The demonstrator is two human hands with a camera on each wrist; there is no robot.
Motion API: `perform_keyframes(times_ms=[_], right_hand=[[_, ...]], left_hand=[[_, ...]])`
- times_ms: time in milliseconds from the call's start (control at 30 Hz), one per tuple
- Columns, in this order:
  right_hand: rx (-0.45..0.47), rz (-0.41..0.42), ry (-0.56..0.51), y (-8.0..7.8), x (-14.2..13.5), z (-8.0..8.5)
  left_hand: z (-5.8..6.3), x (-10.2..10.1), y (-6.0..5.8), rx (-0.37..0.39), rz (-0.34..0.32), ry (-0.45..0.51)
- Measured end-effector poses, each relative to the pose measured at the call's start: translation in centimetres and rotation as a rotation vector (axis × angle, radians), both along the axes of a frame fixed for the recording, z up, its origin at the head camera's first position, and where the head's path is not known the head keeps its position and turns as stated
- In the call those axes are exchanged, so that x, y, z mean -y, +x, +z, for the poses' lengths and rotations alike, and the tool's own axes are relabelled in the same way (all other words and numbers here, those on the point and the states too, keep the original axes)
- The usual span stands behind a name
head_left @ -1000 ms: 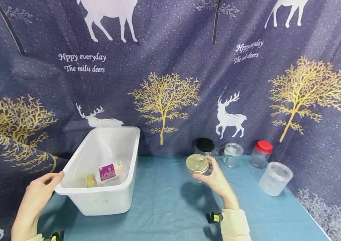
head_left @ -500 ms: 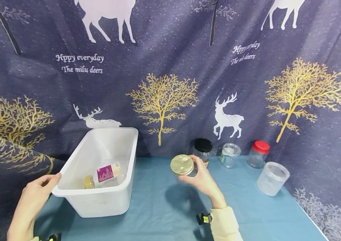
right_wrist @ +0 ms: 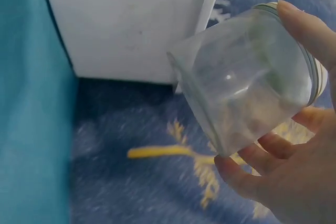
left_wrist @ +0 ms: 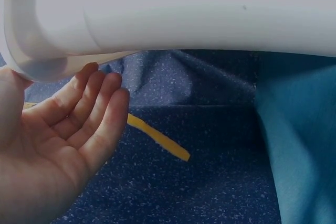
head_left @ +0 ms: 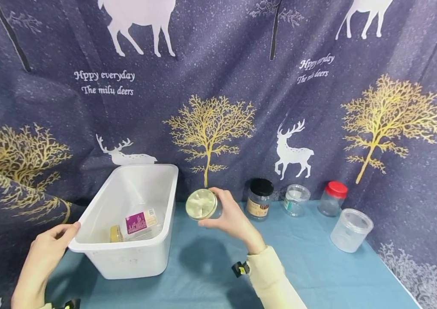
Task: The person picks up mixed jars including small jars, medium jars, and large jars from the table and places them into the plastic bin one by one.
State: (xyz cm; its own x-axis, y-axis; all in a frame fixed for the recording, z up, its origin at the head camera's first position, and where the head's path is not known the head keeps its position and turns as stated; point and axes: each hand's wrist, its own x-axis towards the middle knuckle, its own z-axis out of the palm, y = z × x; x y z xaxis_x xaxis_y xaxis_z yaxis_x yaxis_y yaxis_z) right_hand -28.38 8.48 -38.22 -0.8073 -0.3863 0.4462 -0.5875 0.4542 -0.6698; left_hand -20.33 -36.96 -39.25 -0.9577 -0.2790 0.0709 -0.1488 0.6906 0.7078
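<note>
Gold-lidded, clear-walled cylindrical jar (right_wrist: 236, 85), one: held tilted in my right hand (head_left: 230, 214), thumb and fingers curled round it, lid towards me, raised just right of the white rectangular plastic tub (head_left: 133, 262). My left hand (head_left: 48, 244): pinching that tub's rim at its near left corner. Change noted: the held jar has travelled left towards the tub, leaving a clear jar with black lid and tan label (head_left: 260, 199) in full view; I judge the carry well along, the held jar still outside the tub. Within the tub: one yellow-lidded clear jar, purple label (head_left: 137, 223), on its side. Well right of the tub, in order: that black-lidded jar; short clear jar, teal label (head_left: 296, 201); red-lidded clear jar (head_left: 332, 198); whitish translucent cylindrical jar (head_left: 351, 230). Under the tub: blue-green cloth (head_left: 299, 266).
</note>
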Motion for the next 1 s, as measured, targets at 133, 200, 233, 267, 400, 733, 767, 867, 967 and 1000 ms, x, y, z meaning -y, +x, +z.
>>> perform_keyframes(times_ms=[133, 200, 233, 267, 400, 733, 767, 867, 967, 1000], right_hand=[[-0.04, 0.047, 0.054, 0.0, 1.9, 1.9], [-0.071, 0.064, 0.09, 0.0, 2.8, 2.7], [-0.085, 0.072, 0.11, 0.0, 3.2, 3.0], [-0.099, 0.079, 0.131, 0.0, 3.6, 3.4], [-0.152, 0.105, 0.212, 0.2, 5.1, 5.1], [-0.326, 0.136, 0.393, 0.4, 9.0, 9.0], [-0.339, 0.13, 0.419, 0.5, 9.6, 9.2], [-0.353, 0.128, 0.467, 0.7, 11.2, 9.7], [-0.329, 0.131, 0.492, 0.8, 12.9, 10.0], [-0.314, 0.131, 0.5, 0.8, 13.5, 10.0]], left_hand=[[0.3, 0.2, -0.1, 0.018, 0.006, 0.003], [0.4, 0.3, -0.1, 0.038, 0.005, 0.012], [0.4, 0.3, -0.1, 0.05, 0.005, 0.017], [0.4, 0.3, -0.1, 0.056, 0.005, 0.02], [0.3, 0.0, 0.0, 0.053, 0.006, 0.019], [0.3, -0.2, 0.1, 0.024, 0.01, 0.0], [0.3, -0.2, 0.1, 0.023, 0.009, -0.002], [0.2, -0.2, 0.1, 0.008, 0.006, -0.019], [0.1, -0.2, 0.0, -0.013, 0.007, -0.042], [0.0, -0.2, 0.0, -0.016, 0.008, -0.046]])
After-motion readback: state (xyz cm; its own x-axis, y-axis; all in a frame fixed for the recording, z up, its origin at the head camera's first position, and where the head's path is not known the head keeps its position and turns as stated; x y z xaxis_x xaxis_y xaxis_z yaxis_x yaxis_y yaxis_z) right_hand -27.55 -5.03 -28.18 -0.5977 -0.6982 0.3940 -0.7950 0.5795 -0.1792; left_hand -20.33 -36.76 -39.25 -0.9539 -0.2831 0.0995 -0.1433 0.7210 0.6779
